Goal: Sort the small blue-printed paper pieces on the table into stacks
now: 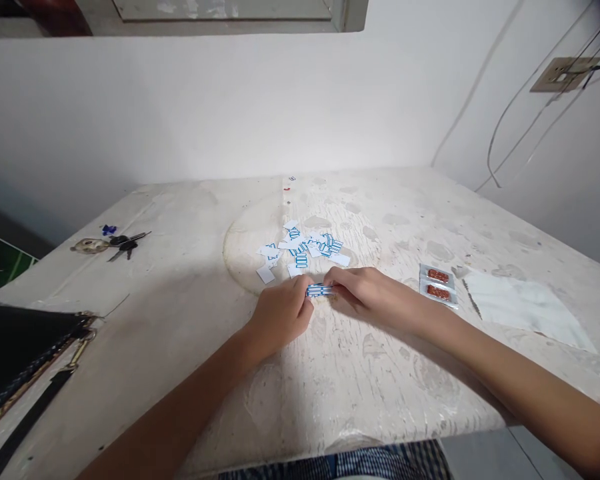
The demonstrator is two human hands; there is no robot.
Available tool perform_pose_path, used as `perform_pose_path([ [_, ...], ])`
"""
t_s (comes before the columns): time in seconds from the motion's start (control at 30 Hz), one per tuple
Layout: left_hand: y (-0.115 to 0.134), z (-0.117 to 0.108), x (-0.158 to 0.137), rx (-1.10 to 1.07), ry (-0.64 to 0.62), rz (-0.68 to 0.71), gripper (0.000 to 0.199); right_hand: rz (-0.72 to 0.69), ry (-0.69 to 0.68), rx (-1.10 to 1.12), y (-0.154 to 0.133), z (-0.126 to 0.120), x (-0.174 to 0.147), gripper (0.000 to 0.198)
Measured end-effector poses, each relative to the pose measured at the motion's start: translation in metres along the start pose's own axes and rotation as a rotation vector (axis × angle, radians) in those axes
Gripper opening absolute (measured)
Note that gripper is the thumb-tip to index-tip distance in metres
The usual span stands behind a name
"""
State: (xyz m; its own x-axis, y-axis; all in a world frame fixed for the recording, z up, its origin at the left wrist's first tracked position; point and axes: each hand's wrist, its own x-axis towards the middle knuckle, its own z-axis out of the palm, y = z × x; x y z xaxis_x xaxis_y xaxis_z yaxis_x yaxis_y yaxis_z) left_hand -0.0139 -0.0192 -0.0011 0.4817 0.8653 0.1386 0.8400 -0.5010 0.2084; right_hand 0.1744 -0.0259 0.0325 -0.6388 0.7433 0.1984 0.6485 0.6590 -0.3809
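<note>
Between my two hands is a small blue-and-white printed paper piece [319, 290], held just above the table near its middle. My left hand [283, 308] is closed, pinching the left end between thumb and fingers. On the right end, my right hand [363, 287] is closed too, its fingertips partly covering the piece. Right beyond my hands lies a loose pile of small paper pieces [300, 260], some plain white, others with blue printed outlines. Whether the held piece is one strip or several stacked together I cannot tell.
A bunch of keys [125, 245] lies at the left, with a black pouch [25, 353] and its strap nearer me. At the right are a blister pack [439, 285] with reddish-brown tablets and a white cloth or paper [527, 308]. Cables hang from a wall socket [563, 75].
</note>
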Motion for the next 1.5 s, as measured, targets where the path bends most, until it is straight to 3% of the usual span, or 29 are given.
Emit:
perform_pose_path([
  [0.33, 0.000, -0.001, -0.001, -0.001, -0.009, 0.019, 0.017, 0.075, 0.016, -0.055, -0.001, 0.013, 0.004, 0.008],
  [0.67, 0.001, -0.004, 0.000, 0.044, -0.027, 0.020, 0.019, 0.184, 0.013, -0.153, 0.000, 0.015, 0.005, 0.023],
  [0.87, 0.001, -0.002, 0.000, 0.028, 0.012, 0.028, 0.018, 0.136, -0.011, 0.080, 0.010, 0.017, 0.006, 0.015],
  [1.07, 0.003, -0.002, 0.001, 0.066, 0.025, 0.057, 0.019, 0.127, 0.028, 0.175, 0.013, 0.025, 0.008, 0.014],
  [1.27, 0.003, 0.001, 0.003, 0.120, 0.023, 0.065, 0.018, 0.233, -0.011, 0.273, 0.019, 0.000, 0.008, 0.016],
  [1.4, 0.003, 0.003, 0.004, 0.129, 0.031, 0.066, 0.016, 0.328, 0.224, 0.007, 0.037, -0.006, 0.011, 0.020],
  [1.5, 0.004, 0.003, 0.003, 0.132, 0.028, 0.065, 0.017, 0.361, 0.199, -0.140, 0.050, 0.006, 0.014, 0.019],
])
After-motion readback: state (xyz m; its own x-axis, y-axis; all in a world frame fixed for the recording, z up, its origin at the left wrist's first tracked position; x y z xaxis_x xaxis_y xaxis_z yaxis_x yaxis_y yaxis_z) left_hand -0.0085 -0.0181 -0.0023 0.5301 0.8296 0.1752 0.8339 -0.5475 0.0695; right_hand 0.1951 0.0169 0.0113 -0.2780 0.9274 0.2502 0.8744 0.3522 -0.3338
